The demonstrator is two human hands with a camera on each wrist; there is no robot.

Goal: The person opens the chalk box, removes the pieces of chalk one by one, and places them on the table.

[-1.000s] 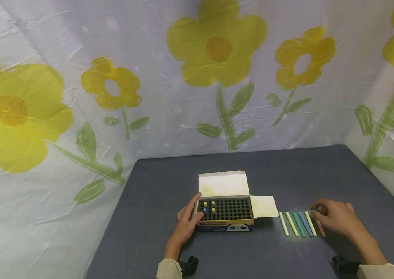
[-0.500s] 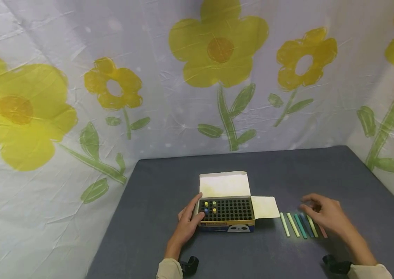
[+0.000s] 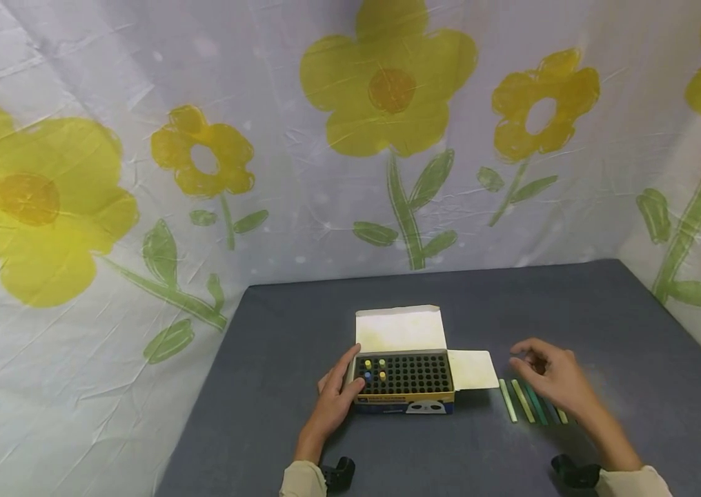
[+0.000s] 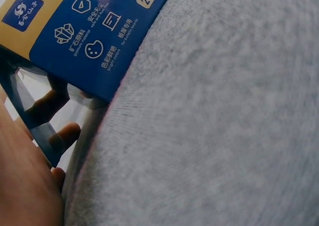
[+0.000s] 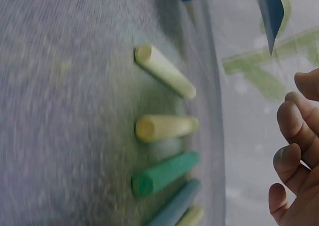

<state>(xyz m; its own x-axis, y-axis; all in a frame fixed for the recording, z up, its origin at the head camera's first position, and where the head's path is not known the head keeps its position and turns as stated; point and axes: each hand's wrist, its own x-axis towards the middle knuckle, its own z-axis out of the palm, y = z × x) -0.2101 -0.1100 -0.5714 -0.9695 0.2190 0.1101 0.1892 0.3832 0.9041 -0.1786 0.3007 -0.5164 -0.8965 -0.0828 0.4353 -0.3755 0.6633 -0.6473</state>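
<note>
An open chalk box (image 3: 404, 398), blue and yellow with a panda face on its front, stands mid-table. Its dark holed insert (image 3: 419, 373) holds several chalk sticks, yellow and blue, at the left end. My left hand (image 3: 330, 404) grips the box's left end, thumb at the front corner and fingers along the side and back. My right hand (image 3: 552, 383) hovers over a row of chalk sticks, fingers loosely bent, nothing between them. In the right wrist view lie a pale stick (image 5: 167, 72), a yellow one (image 5: 169, 128), a green one (image 5: 167, 172) and a blue one (image 5: 177, 206).
The box's white lid (image 3: 400, 329) stands folded back, and a side flap (image 3: 472, 369) sticks out towards the chalk row. A dark grey table (image 3: 301, 310) bears everything. Behind it hangs a white curtain (image 3: 301, 207) with yellow flowers.
My right hand has moved left from the red chalk at the row's right end, across the sticks. The red stick, seen before, is now hidden behind the hand and arm. My left hand stays put.
</note>
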